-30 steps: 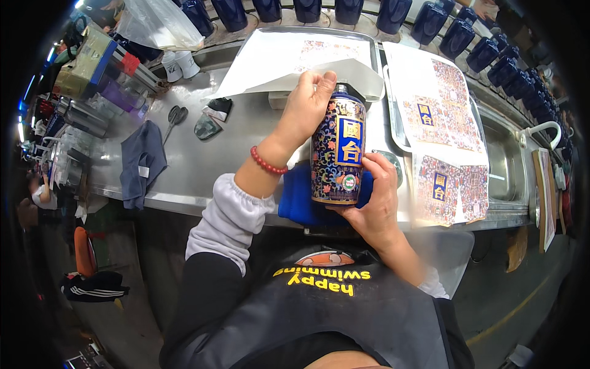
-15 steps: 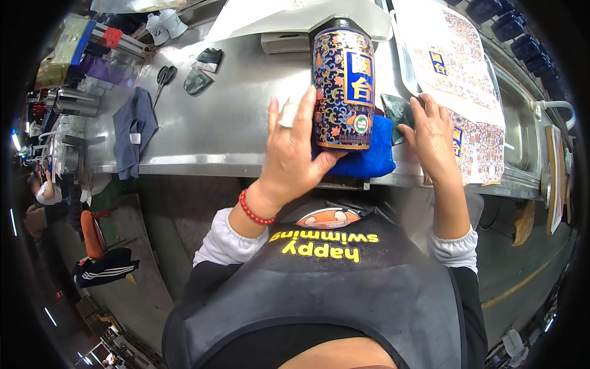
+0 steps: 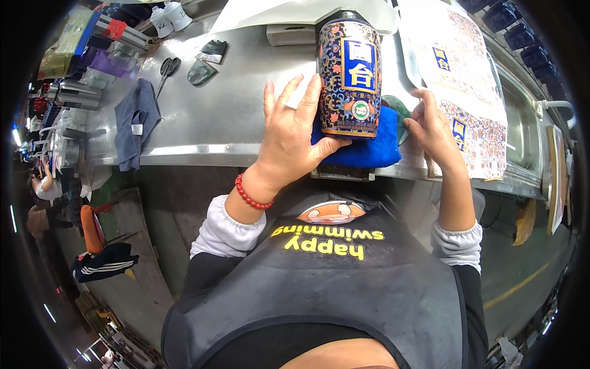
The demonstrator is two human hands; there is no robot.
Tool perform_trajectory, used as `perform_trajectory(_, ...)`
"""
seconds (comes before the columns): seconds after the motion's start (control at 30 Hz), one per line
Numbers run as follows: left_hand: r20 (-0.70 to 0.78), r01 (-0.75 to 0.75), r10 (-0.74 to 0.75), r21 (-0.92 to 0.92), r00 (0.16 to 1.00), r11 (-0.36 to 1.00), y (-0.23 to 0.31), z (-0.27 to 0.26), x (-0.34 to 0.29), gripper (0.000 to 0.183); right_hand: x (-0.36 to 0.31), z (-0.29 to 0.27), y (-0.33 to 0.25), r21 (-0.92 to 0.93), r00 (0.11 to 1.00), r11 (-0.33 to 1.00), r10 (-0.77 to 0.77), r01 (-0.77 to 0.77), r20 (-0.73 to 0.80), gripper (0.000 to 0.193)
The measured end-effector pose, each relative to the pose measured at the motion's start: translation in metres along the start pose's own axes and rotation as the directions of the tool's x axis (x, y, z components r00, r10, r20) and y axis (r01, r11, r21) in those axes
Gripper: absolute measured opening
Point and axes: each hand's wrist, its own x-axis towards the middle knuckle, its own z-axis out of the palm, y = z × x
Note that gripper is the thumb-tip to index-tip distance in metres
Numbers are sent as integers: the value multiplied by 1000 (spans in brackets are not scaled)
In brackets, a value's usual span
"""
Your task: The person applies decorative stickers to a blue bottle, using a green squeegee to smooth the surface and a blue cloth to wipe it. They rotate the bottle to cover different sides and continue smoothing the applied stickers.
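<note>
A patterned dark-blue bottle (image 3: 349, 80) with a gold-edged label lies tilted on a folded blue cloth (image 3: 384, 144) at the table's near edge. My left hand (image 3: 289, 132), white tape round one finger, grips its lower left side: the thumb is at the base, the index finger along the side, the other fingers spread. Right of the bottle, my right hand (image 3: 435, 129) pinches the edge of a thin dark-green flat piece (image 3: 396, 112) between thumb and index finger. The bottle and cloth partly hide that piece.
Patterned printed sheets (image 3: 473, 126) lie at the right beside a sink (image 3: 519, 117). Leftward on the metal table (image 3: 239, 104) are two small dark flat pieces (image 3: 201, 72), scissors (image 3: 166, 71) and a grey-blue cloth (image 3: 136, 117). A white box (image 3: 289, 35) stands behind the bottle.
The thumb and index finger of my right hand have closed on the green piece's edge, which now stands raised. My left hand stays at the bottle, which has tilted slightly.
</note>
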Motion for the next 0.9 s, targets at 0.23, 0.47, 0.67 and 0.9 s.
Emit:
perform_trajectory(0.23, -47, 68, -69, -10, 997, 998, 15, 2, 5, 108, 12, 12, 4, -323, 977, 922, -206, 215, 63, 50)
perform_trajectory(0.47, -37, 48, -47, 30, 998, 998, 14, 1, 8, 109, -3, -39, -32, 349, 984, 922, 131, -167, 124, 13)
perform_trajectory(0.67, -70, 58, -57, 0, 996, 998, 15, 6, 7, 110, -28, -23, -97, -379, 571, 513, -819, 770, 52, 29)
perform_trajectory(0.9, -5, 87, -87, -45, 996, 995, 9, 5, 4, 109, -40, -27, -116, -125, 586, 579, -810, 805, 18, 29)
